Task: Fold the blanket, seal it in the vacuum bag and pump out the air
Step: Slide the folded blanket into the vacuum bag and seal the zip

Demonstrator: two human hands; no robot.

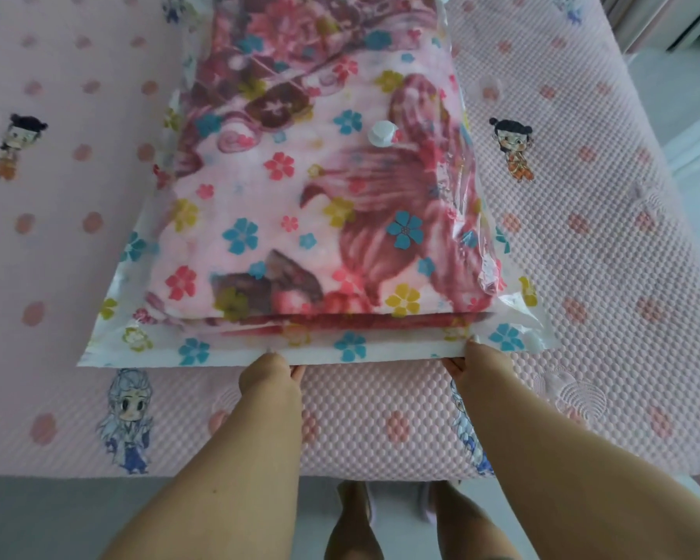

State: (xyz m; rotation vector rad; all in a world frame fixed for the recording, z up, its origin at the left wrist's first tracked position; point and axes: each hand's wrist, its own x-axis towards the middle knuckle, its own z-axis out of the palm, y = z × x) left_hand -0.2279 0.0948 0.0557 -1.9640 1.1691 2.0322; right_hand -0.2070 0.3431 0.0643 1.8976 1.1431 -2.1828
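1. My left hand (271, 367) pinches the near edge of the vacuum bag (138, 337), thumb on top and fingers tucked underneath, just left of the middle of the zip strip (372, 351).
2. My right hand (479, 363) pinches the same edge further right, near the small white slider clip (534, 342) that sits on the strip at the corner.
3. The folded blanket (300, 187), pink with dark red figures, lies wholly inside the bag, its folded layers stacked just behind the strip. The bag rests on the pink quilted bed cover (582, 256), running away from me.
4. I judge the folding and loading done and the sealing step in hand: both hands are on the opening edge, pressing or holding it flat.
5. Whether the strip is already shut between my hands I cannot tell; the plastic is too pale there to read.
6. Next I would hold the strip level and run the clip, or my pinched fingers, firmly along its whole length so no gap remains.
7. The round white valve (382, 133) on top of the bag is untouched; pumping waits for a sound seal.
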